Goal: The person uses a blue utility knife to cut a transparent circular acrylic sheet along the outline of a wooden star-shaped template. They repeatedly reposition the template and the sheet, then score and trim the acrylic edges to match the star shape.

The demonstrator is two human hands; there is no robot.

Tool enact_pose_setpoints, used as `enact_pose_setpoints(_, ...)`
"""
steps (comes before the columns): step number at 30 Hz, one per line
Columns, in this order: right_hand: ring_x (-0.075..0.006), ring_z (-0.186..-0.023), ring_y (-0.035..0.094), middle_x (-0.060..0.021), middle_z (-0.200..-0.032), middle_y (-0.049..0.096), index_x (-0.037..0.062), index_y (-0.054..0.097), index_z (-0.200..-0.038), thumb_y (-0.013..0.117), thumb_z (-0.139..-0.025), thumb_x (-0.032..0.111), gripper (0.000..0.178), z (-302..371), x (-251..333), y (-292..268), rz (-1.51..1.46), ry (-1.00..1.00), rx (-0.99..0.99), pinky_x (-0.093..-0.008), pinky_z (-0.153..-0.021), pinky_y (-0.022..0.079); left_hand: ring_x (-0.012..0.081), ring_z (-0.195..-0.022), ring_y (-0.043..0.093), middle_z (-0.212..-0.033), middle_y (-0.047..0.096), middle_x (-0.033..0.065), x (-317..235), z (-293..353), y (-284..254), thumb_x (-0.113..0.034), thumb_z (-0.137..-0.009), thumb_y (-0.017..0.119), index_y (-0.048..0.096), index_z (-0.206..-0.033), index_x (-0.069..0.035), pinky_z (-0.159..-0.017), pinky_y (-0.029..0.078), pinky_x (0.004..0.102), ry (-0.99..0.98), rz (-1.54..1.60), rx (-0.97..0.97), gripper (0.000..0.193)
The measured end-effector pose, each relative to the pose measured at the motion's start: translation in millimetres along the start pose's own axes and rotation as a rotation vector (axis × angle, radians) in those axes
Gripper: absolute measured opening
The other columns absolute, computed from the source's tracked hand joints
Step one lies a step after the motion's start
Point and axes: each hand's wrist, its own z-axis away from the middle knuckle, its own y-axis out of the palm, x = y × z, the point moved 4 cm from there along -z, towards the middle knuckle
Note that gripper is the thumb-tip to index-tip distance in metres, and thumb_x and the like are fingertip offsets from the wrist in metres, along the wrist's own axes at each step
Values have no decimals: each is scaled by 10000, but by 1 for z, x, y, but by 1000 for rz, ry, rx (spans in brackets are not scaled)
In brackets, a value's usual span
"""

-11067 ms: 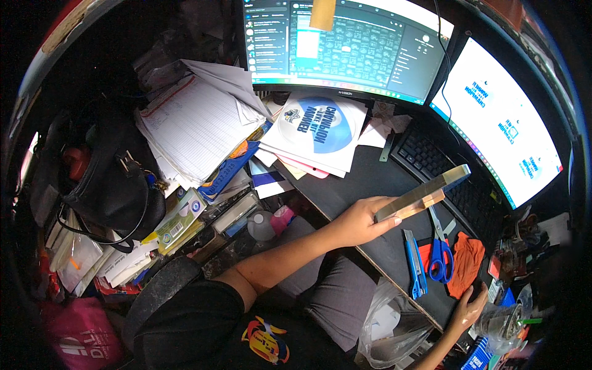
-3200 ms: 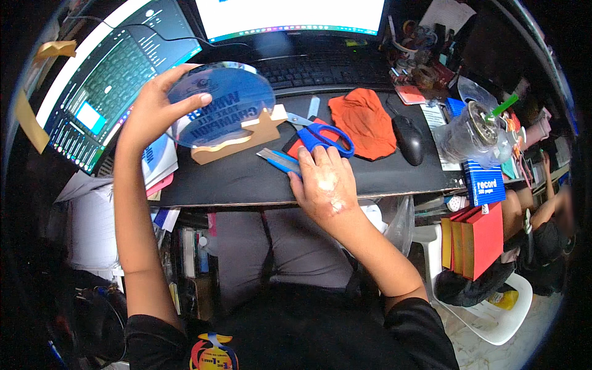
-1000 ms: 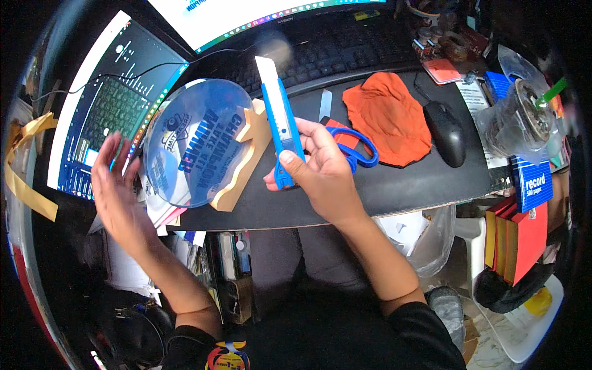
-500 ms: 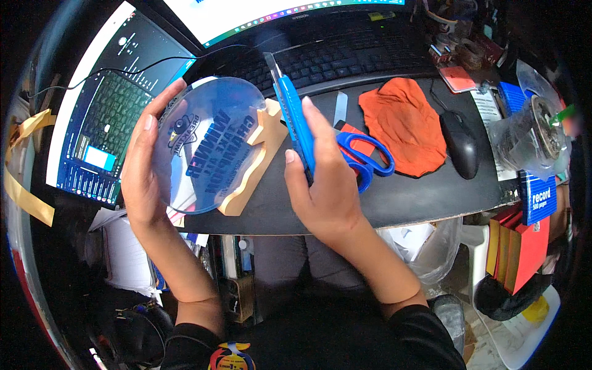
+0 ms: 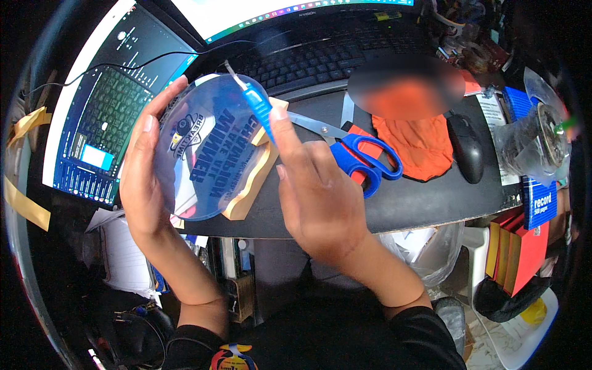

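Note:
My left hand (image 5: 142, 176) grips a clear round plaque (image 5: 185, 200) by its left edge, fingers along the rim and the plaque tilted up. Dark lettering and a small emblem show on it. A pale wooden piece with a wavy edge (image 5: 250, 194) sits at its right side; whether the two are joined I cannot tell. In my right hand (image 5: 324, 197) is a blue utility knife (image 5: 258, 106), its blade out and pointing up and left. The knife's front lies over the plaque's upper right rim; whether they touch is unclear.
Blue-handled scissors (image 5: 369, 161) lie on the black desk (image 5: 296, 216), right of my right hand. Beyond them are an orange cloth (image 5: 413, 145) and a black mouse (image 5: 467, 148). A keyboard (image 5: 308, 68) runs behind; a laptop screen (image 5: 102, 132) stands left. A plastic cup (image 5: 536, 139) stands right.
My right hand has turned and brought the knife leftward, from beside the plaque to over its upper right rim. The scissors' blades now show. My left hand keeps its hold on the plaque.

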Motion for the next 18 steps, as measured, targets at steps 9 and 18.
enact_pose_setpoints(9,-231,-736,550,-86,-890,476,92,515,-1432,679,-739,-97,737,-1,6,7,91,-160,-150,-320,-616,512,282,-1305,503,-1406,504,241,3,-2,2,-299,-1048,364,500,-1352,101,-1135,333,370,26,62,-65,521)
enact_pose_setpoints(18,-207,-716,565,-77,-868,494,101,546,-1412,695,-737,-67,711,-3,9,4,60,-186,-134,-301,-572,510,266,-1311,487,-1410,499,232,4,0,1,-298,-1045,370,487,-1357,111,-1141,311,364,-10,113,-79,527)
